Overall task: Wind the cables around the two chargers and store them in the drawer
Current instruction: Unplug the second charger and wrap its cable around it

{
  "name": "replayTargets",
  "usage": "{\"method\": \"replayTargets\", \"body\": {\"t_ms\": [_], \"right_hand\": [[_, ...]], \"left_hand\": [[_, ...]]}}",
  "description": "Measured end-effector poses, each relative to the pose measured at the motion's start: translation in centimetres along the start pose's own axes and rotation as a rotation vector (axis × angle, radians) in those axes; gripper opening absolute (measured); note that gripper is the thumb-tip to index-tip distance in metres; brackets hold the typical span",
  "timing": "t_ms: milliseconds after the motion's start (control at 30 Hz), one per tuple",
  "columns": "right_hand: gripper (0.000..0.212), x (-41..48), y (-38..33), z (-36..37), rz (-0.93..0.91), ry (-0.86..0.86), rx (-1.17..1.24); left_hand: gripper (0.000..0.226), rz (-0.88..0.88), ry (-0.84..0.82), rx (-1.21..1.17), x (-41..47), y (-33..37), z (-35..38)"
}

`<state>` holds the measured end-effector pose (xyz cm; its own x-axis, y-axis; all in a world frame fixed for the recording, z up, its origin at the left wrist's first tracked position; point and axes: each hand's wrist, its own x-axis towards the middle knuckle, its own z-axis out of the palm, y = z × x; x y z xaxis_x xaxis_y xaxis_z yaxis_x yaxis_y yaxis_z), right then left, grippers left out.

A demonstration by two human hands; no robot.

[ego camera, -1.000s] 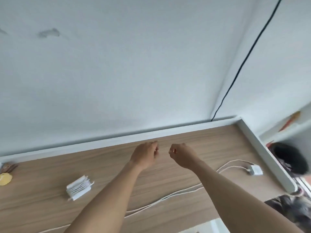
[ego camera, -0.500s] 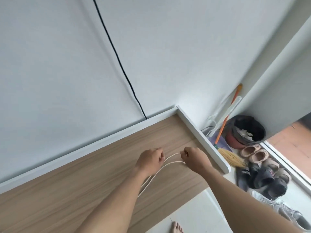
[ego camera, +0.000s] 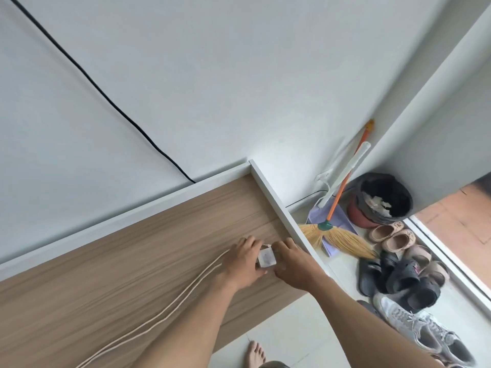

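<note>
White charger (ego camera: 266,257) at the right end of the wooden bench (ego camera: 119,261), fingers of the left hand (ego camera: 243,262) curled round it, right hand (ego camera: 295,265) gripping its other side, doubled white cable (ego camera: 183,296) trailing left and nearer across the bench, broom (ego camera: 337,236) and shoes (ego camera: 398,277) on the floor (ego camera: 292,328) to the right

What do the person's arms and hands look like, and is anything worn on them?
The left forearm and right forearm are bare; no sleeve shows. Neither the left hand nor the right hand wears a glove, ring or watch.
</note>
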<state>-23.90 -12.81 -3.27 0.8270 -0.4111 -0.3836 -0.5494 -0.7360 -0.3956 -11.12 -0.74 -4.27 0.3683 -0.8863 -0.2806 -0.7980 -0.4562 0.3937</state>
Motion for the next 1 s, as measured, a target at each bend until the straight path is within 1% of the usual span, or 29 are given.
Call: {"method": "replayTargets", "body": {"t_ms": [67, 133, 200, 267, 300, 367, 433, 500, 567, 600, 667, 733, 833, 900, 1000], "right_hand": [[0.047, 0.1, 0.3, 0.3, -0.007, 0.017, 0.026], [0.047, -0.1, 0.3, 0.4, 0.011, 0.044, 0.081], [0.046, -0.4, 0.2, 0.5, 0.032, 0.056, 0.126], [0.042, -0.5, 0.0, 0.5, 0.019, 0.053, 0.124], [0.038, -0.6, -0.3, 0.4, 0.062, 0.07, 0.206], [0.029, -0.8, -1.9, -0.5, 0.181, 0.116, 0.472], [0.023, -0.7, -3.9, -1.4, 0.199, 0.104, 0.704], [0.025, -1.0, -6.7, -2.3, 0.138, 0.02, 0.857], [0.025, -1.8, -9.8, -3.3, 0.035, -0.027, 0.945], [0.023, -2.1, -11.2, -3.6, -0.013, -0.032, 0.977], [0.019, -3.2, -14.1, -4.1, -0.101, -0.01, 1.02], [0.017, -4.5, -16.6, -4.3, -0.169, 0.021, 1.035], [0.021, -6.6, -19.7, -4.2, -0.235, 0.038, 1.062], [0.025, -8.6, -21.9, -3.9, -0.272, 0.005, 1.136], [0.034, -11.7, -24.9, -3.3, -0.344, -0.125, 1.274]], "left_hand": [[0.059, -0.015, -0.006, 0.021, 0.1, 0.4, 0.7], [0.055, -0.031, 0.024, 0.014, -0.3, 0.7, 1.1], [0.051, -0.096, 0.058, -0.065, -1.0, 0.9, 1.1], [0.045, -0.21, 0.11, -0.226, -1.6, 1.2, 0.3], [0.041, -0.274, 0.147, -0.325, -1.9, 1.3, -0.6], [0.036, -0.417, 0.216, -0.553, -2.5, 1.5, -3.0], [0.04, -0.508, 0.267, -0.789, -3.1, 1.6, -5.6], [0.046, -0.492, 0.309, -0.995, -4.0, 1.5, -8.1], [0.049, -0.427, 0.35, -1.131, -5.3, 1.6, -10.7], [0.05, -0.387, 0.367, -1.16, -5.8, 1.8, -12.0], [0.049, -0.302, 0.393, -1.146, -7.5, 2.1, -14.6], [0.04, -0.221, 0.41, -1.102, -9.7, 2.3, -16.7], [0.035, -0.185, 0.48, -1.057, -13.6, 2.4, -18.4], [0.038, -0.179, 0.565, -1.035, -16.6, 2.3, -18.8], [0.043, -0.177, 0.636, -0.937, -20.6, 2.4, -19.3]]}}
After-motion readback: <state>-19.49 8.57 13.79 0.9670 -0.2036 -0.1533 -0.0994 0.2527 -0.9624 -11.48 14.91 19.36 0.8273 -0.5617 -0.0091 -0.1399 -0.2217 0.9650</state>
